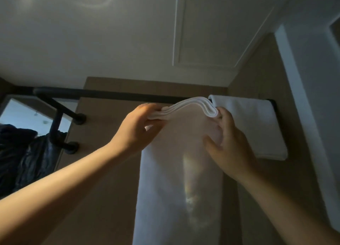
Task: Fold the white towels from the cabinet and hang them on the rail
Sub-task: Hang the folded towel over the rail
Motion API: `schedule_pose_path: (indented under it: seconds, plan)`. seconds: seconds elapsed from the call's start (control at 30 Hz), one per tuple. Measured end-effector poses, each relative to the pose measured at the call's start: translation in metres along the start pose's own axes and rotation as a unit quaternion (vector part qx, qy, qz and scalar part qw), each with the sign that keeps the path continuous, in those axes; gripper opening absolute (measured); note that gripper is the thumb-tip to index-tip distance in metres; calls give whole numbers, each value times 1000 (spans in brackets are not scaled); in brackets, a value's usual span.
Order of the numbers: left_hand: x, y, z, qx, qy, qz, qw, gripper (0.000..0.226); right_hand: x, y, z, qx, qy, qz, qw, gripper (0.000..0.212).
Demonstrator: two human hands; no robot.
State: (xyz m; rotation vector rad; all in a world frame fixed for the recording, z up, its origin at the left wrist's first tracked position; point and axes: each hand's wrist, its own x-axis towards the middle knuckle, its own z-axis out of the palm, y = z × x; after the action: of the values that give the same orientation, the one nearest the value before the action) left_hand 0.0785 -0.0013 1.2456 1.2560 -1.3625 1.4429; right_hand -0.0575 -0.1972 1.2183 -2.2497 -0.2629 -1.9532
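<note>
A folded white towel hangs long in front of me, its layered top edge raised level with the black rail. My left hand pinches the top left corner of that towel. At the top right corner my right hand grips it, thumb on the front face. Another folded white towel is draped over the right end of the rail. The rail behind the held towel is hidden.
The rail runs across a beige wall just under the white ceiling. Black pipe brackets fix it to the wall at left. Dark clothing hangs at far left. A white door frame stands at right.
</note>
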Motion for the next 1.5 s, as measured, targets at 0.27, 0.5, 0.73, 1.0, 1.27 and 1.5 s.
schedule_pose_path:
  seconds: [0.27,0.5,0.73,1.0,1.27,1.5]
  plan:
    - [59,-24,15,22,-13,-7,1000,34,67,8,6,-77,15,3,997,66]
    - [98,-46,36,58,-15,-51,997,38,121,16,18,-125,2,17,992,65]
    - [115,-71,58,56,18,-117,991,53,147,31,45,-134,-11,49,990,42]
    - [112,-79,69,145,44,-79,985,65,162,36,54,-213,-56,7,975,37]
    - [103,-85,63,190,16,-60,980,39,178,37,57,-275,-112,11,955,57]
    - [101,-90,50,237,-54,-61,968,47,178,34,61,-319,-98,16,942,65]
